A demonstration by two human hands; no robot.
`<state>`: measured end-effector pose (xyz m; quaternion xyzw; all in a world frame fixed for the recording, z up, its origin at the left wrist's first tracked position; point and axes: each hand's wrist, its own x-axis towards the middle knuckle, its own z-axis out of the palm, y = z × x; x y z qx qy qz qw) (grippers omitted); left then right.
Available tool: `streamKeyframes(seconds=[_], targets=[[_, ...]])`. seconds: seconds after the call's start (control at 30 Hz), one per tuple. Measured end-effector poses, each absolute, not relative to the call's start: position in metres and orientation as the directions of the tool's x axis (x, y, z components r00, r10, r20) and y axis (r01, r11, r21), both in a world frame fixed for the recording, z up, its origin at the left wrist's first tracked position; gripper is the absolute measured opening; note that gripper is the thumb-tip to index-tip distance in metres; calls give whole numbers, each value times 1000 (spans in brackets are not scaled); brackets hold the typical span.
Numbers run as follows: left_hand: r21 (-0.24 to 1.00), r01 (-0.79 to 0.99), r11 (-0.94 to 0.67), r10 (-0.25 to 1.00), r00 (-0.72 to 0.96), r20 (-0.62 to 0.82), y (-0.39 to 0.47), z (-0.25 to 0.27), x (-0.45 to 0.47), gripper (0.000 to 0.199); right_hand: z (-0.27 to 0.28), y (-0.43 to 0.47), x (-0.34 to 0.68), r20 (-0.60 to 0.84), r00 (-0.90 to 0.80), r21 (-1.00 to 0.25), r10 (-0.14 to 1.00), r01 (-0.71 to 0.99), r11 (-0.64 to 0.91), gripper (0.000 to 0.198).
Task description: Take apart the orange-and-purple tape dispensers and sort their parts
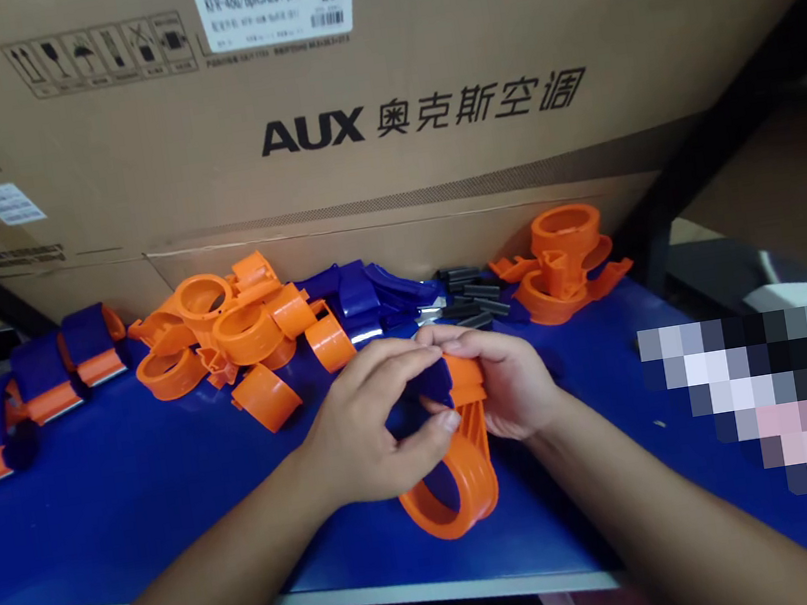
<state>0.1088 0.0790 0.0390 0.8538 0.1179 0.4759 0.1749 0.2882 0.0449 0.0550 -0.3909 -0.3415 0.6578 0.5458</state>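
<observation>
Both my hands are closed around one tape dispenser body (455, 507), an orange plastic piece with a large ring at its lower end. A dark blue plastic part (437, 383) sits against its upper end. My left hand (375, 418) reaches over from the left, its fingers on top and its thumb against the front of the piece. From the right, my right hand (513, 377) wraps the back of the orange body, and its fingertips meet those of the left at the top. Where the two parts join is partly hidden by my fingers.
Loose orange dispenser bodies (241, 332) lie piled left of centre, with more orange bodies (561, 269) at the back right. Between them are blue plastic parts (357, 294) and black-handled pieces (475, 297). Blue-and-orange dispensers (46, 371) line the left. A large cardboard box (325, 183) stands behind.
</observation>
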Motion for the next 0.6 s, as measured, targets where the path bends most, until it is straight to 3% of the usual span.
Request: streamKeyframes(seconds=[0.43,0.6], targets=[[301,253,-919,392,530,752,77,36,108,42,54,46,283,-151,41,-968,988,-208,-139,22],[140,348,-927,347,652,674,76,32,107,33,55,44,281,-171,82,-982,982,-95,-163,31]])
